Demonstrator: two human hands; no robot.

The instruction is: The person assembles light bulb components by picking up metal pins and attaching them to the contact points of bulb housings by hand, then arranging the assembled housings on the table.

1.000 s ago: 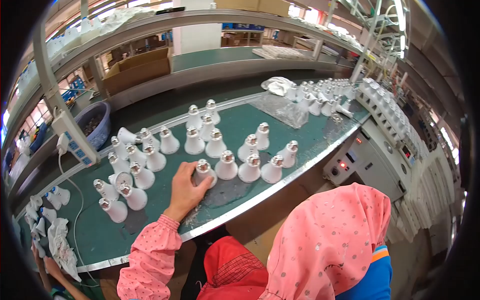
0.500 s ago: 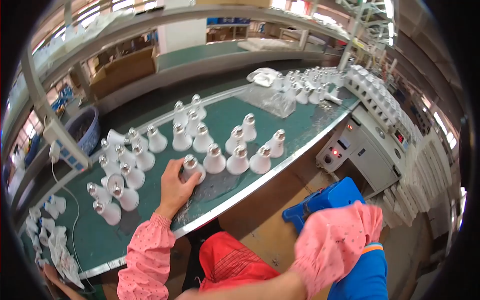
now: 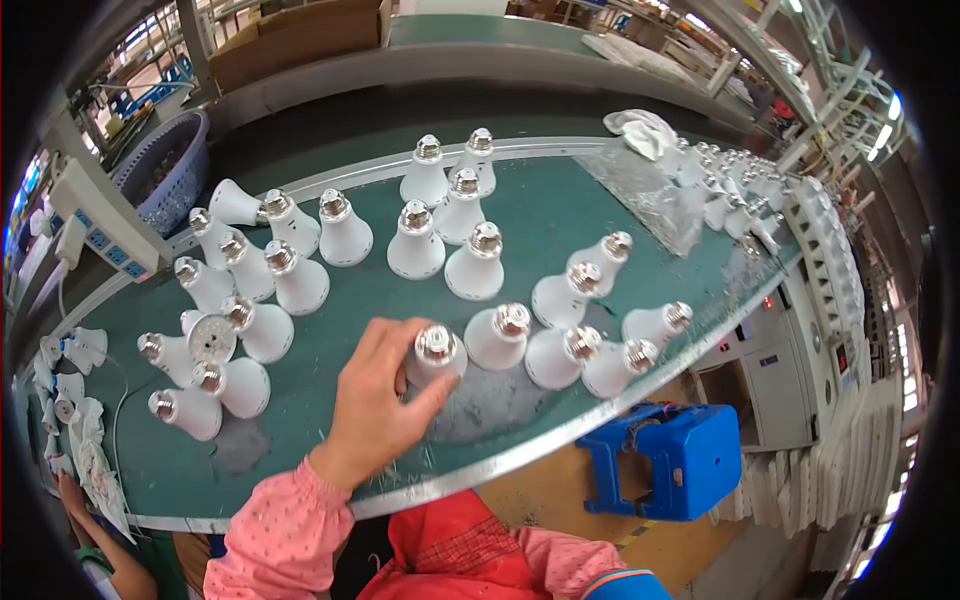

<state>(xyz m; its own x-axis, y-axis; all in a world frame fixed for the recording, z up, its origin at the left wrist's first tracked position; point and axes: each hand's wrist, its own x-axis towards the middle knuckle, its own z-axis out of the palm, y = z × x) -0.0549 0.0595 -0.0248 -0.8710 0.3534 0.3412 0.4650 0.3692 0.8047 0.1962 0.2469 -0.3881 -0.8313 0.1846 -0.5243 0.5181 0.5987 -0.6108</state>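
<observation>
My left hand [image 3: 375,400], in a pink dotted sleeve cover, is closed around a white light bulb [image 3: 437,358] with its metal screw cap up; thumb and fingers grip its sides at the table. Just right of it stands another white bulb [image 3: 497,337], with several more beyond toward the table edge. A loose group of bulbs [image 3: 415,240] stands farther back. To the left is a cluster of bulbs [image 3: 300,280], one of them turned so its round LED face [image 3: 212,339] shows. My right hand is out of view; only its sleeve [image 3: 575,560] shows at the bottom.
The green table [image 3: 330,390] has a metal front edge. Clear plastic film [image 3: 650,200] and many bulbs [image 3: 735,195] lie at its far right. A blue stool [image 3: 690,462] stands below. Another person's hand [image 3: 72,500] is at far left, near a purple basket [image 3: 170,170] and power strip [image 3: 100,220].
The view has tilted down and turned, so the bulbs look nearer. My left hand stays on its bulb. My right forearm has pulled back to the bottom edge, leaving only its sleeve.
</observation>
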